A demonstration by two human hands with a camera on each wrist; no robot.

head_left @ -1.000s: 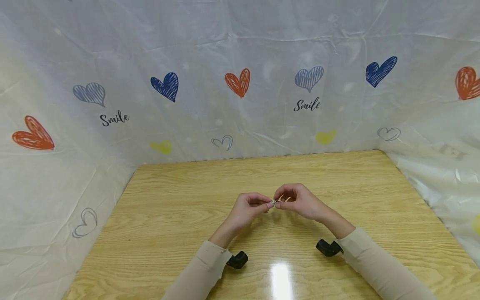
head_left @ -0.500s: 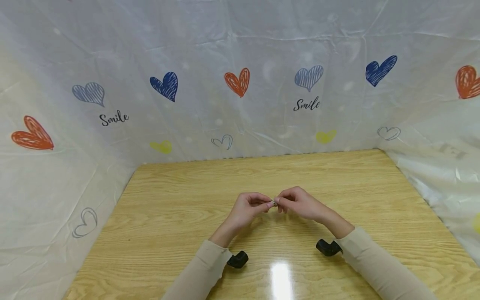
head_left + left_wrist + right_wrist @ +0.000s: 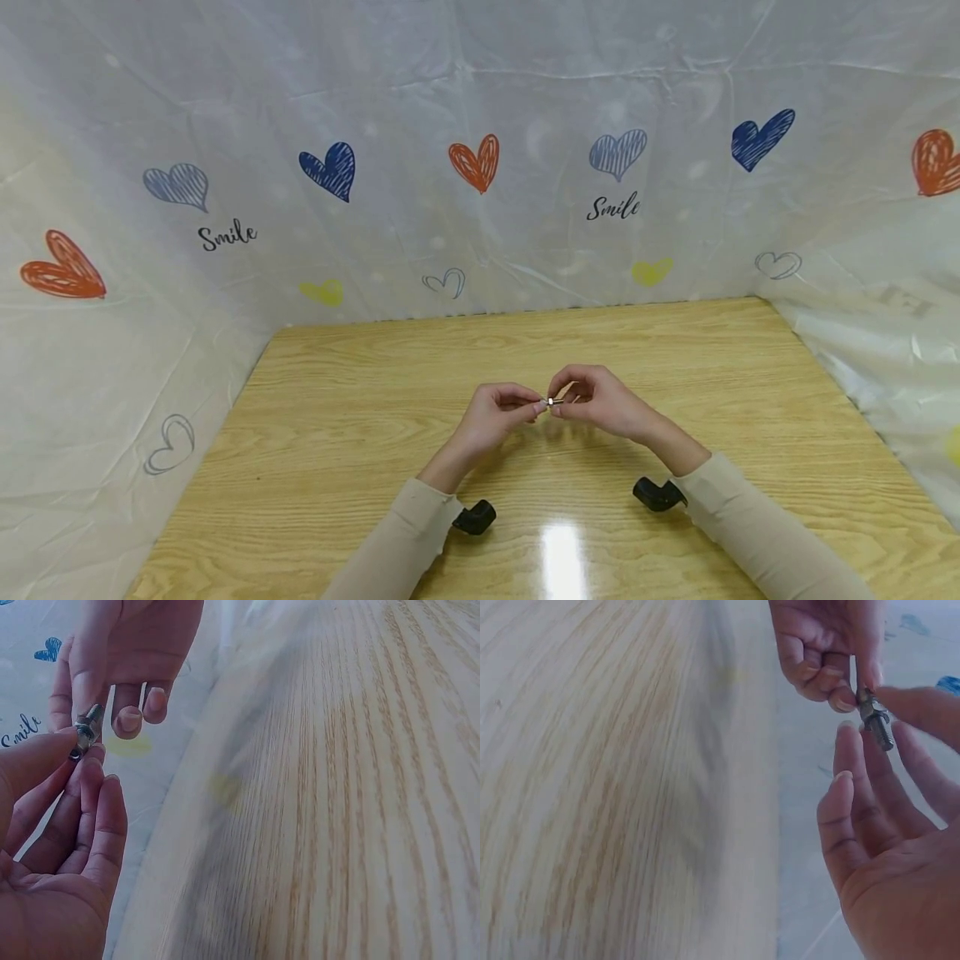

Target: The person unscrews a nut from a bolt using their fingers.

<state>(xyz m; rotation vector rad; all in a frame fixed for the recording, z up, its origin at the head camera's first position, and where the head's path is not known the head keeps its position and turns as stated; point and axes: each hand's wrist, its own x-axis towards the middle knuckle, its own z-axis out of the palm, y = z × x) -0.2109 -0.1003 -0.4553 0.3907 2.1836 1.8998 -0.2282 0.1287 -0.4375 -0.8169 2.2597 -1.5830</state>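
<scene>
In the head view my left hand (image 3: 491,421) pinches one end of a small metal bolt (image 3: 885,739) between thumb and fingers. A hex nut (image 3: 85,732) sits partway along the bolt, and the threaded end sticks out past it towards my right hand. My right hand (image 3: 603,404) has its thumb and index fingertip curled about the nut, with the other fingers spread a little below. Both hands are held above the wooden table, fingertips almost meeting. The bolt's other end is mostly hidden by my left fingertips.
The light wooden table (image 3: 360,433) extends under both arms. A whitish sheet (image 3: 525,233) with printed hearts stands behind and at both sides. Black wrist cameras (image 3: 657,495) are worn at the sleeve cuffs.
My right fingers turned down over the nut half a second ago and have since turned back up, showing the nut again. My left hand has stayed still.
</scene>
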